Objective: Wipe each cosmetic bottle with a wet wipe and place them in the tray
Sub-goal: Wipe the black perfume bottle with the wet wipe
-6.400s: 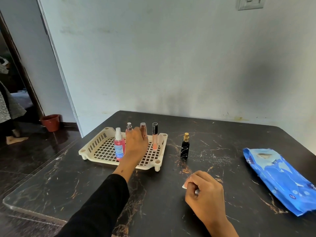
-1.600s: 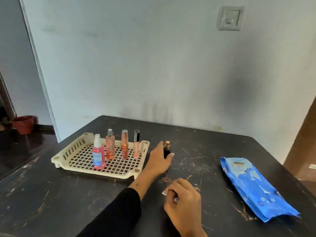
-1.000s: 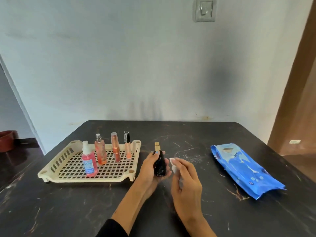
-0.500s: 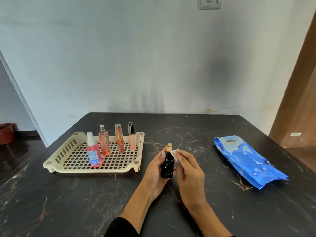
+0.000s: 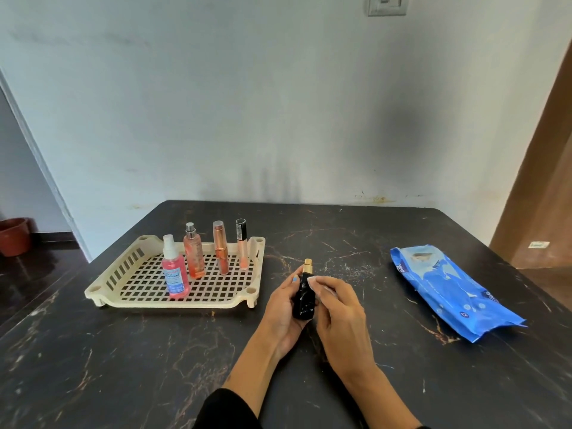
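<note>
- Black bottle (image 5: 305,300), gold cap, upright above the worktop (image 5: 123,351), just right of the tray (image 5: 102,289); gripped by the left hand (image 5: 283,308)
- Right hand (image 5: 339,308): fingers pinch a white wet wipe (image 5: 320,286) against the bottle's side
- Tray: cream lattice; four bottles (image 5: 193,250) standing upright inside
- Blue wipes pack (image 5: 448,289): lying flat, well to the right

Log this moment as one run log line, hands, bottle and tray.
left hand: holds black bottle | right hand: wipe on bottle | tray: four bottles upright | phase: wiping last bottle
</note>
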